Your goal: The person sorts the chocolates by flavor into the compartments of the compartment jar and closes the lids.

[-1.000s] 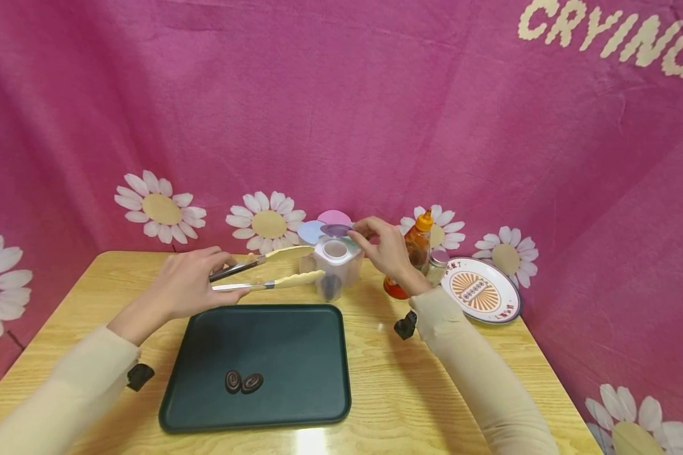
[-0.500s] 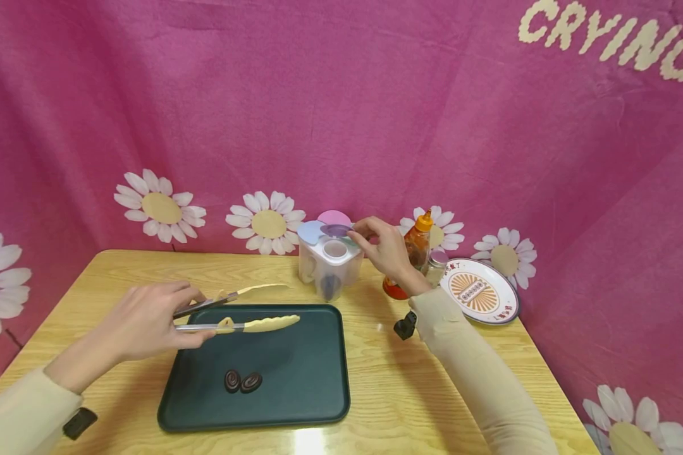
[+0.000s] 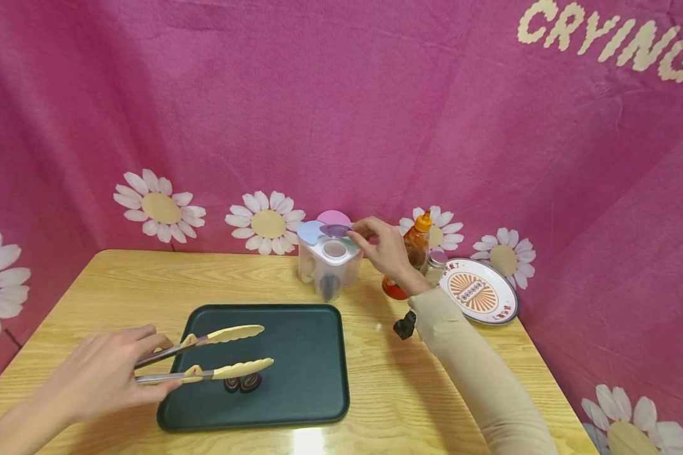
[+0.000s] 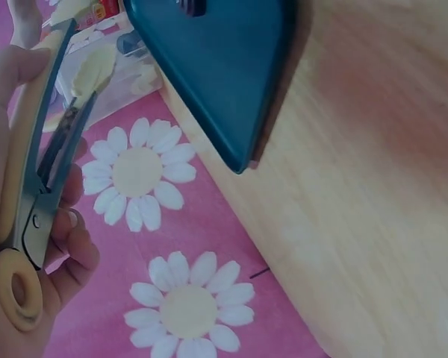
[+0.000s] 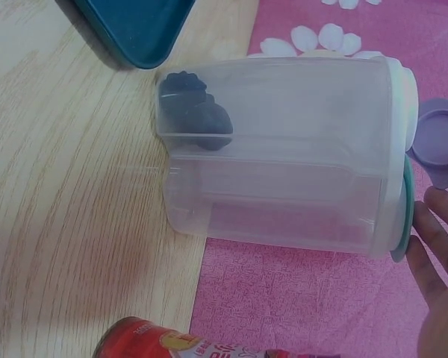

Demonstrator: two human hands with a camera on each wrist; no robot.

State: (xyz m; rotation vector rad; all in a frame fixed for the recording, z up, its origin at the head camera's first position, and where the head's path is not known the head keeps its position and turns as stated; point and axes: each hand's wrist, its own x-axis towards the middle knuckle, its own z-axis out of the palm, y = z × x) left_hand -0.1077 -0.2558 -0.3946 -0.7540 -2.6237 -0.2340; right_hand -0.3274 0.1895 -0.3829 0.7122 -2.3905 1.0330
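My left hand [image 3: 108, 370] holds metal tongs [image 3: 236, 370] with scalloped cream tips. The tips stand apart over the dark green tray [image 3: 301, 360], with nothing gripped between them. Two dark spiral pieces, perhaps cookies [image 3: 252, 383], lie on the tray, partly hidden by the lower arm of the tongs. My right hand [image 3: 384, 249] pinches the edge of a raised purple lid [image 5: 439, 138] at the clear divided container [image 5: 306, 112]. The uncovered round opening [image 3: 335, 249] shows in the head view. Dark pieces [image 5: 194, 112] sit at the bottom of that compartment.
Blue [image 3: 310, 232] and pink [image 3: 333, 218] lids cover other compartments. Right of the container stand a sauce bottle [image 3: 417, 243] with a yellow nozzle and a small pink-capped jar [image 3: 436, 268]. A white patterned plate [image 3: 480, 291] lies beyond, near the pink cloth.
My left hand has drawn the tongs from beside the container back, left and down over the tray, tips apart throughout. The right hand has kept the purple lid raised in the same place.
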